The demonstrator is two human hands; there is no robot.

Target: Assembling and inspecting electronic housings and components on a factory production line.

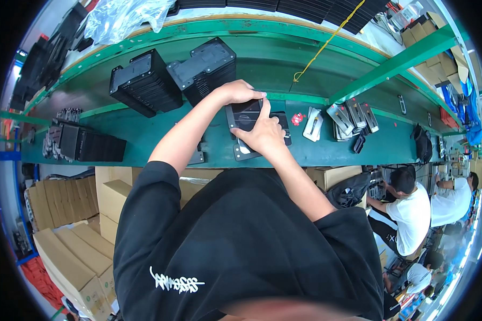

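Observation:
A glossy black rectangular panel (246, 109) lies on a dark plate (244, 152) with corner holes, on the green bench in front of me. My left hand (242, 92) reaches across the panel's far edge and holds it near the far right corner, its fingertips partly hidden. With the thumb on the left edge and the index finger stretched toward the far right corner, my right hand (264, 132) grips the panel. The fingertips of both hands meet at that corner. Just right of them is another dark flat piece (281, 124), partly covered by my right hand.
Two stacks of black plates (145, 83) (211, 67) stand behind my left arm. More black plates (96, 143) are at the far left. A red scrap (298, 119) and several packaged parts (353, 119) lie right. Cardboard boxes (72, 257) fill the floor left; a co-worker (409, 214) sits right.

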